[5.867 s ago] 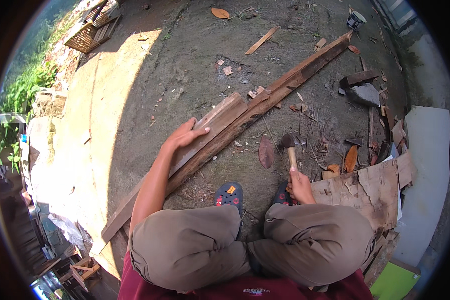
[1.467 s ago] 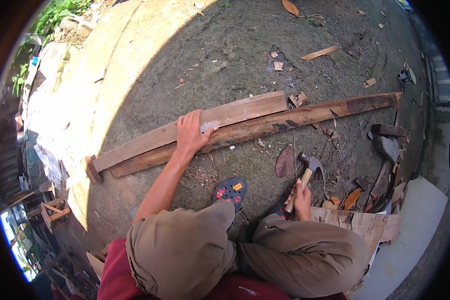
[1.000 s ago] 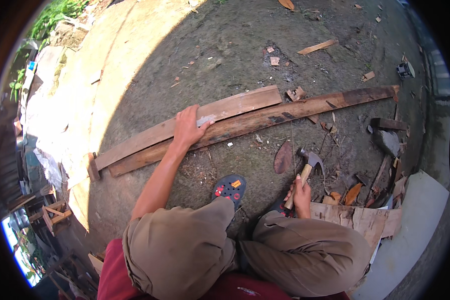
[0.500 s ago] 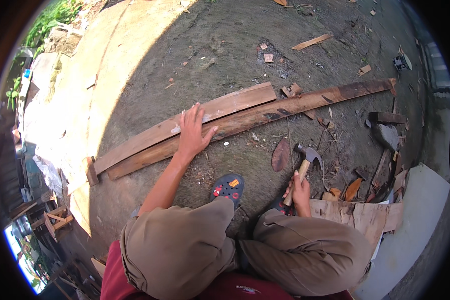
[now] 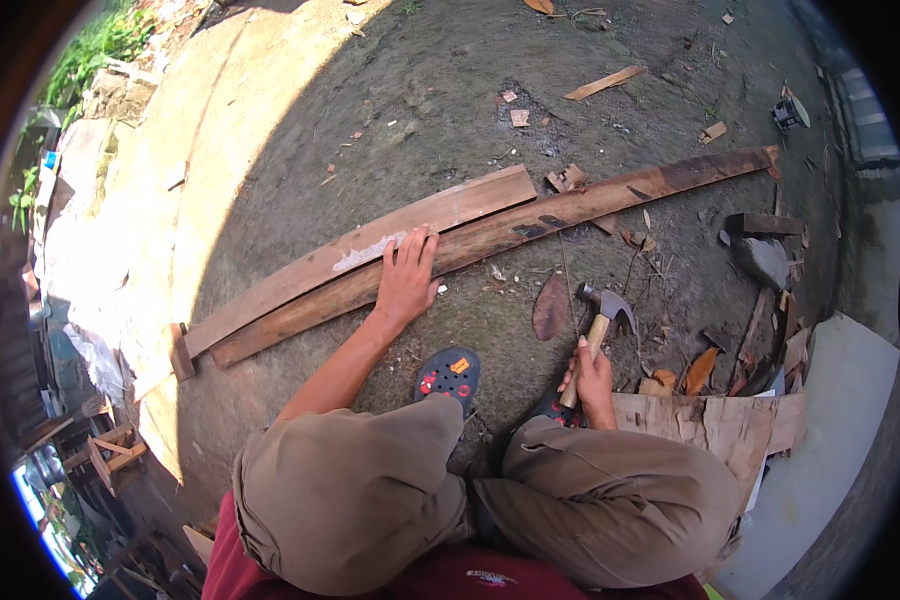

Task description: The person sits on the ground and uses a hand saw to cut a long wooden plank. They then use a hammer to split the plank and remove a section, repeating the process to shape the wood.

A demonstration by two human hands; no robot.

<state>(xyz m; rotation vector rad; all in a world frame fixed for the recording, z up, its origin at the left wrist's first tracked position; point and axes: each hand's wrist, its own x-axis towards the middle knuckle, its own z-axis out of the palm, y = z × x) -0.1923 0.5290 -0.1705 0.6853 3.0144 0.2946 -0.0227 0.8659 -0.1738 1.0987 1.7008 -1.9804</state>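
Two long wooden boards lie side by side on the ground in front of me. The farther, shorter board point(image 5: 300, 268) has a whitish patch, and a small wood block point(image 5: 181, 352) sits across its left end. The nearer, longer board point(image 5: 660, 184) is darker and stained. My left hand point(image 5: 406, 277) rests with fingers apart on the nearer board, its fingertips reaching the seam between the two. By my right knee, my right hand point(image 5: 589, 376) is wrapped round the wooden handle of a claw hammer point(image 5: 602, 322), whose metal head points up and away from the boards.
Dry leaves and wood scraps litter the ground, with a large brown leaf point(image 5: 549, 307) near the hammer. At right lie a stone point(image 5: 763, 262), a flat wooden piece point(image 5: 685, 418) and a pale sheet point(image 5: 835, 400). A tin can point(image 5: 791, 113) lies far right. My clogs point(image 5: 448, 376) are close below the boards.
My left hand has slid right along the boards and slightly back toward me, uncovering the whitish patch. The right hand keeps its hold on the hammer. The whole view has shifted slightly.
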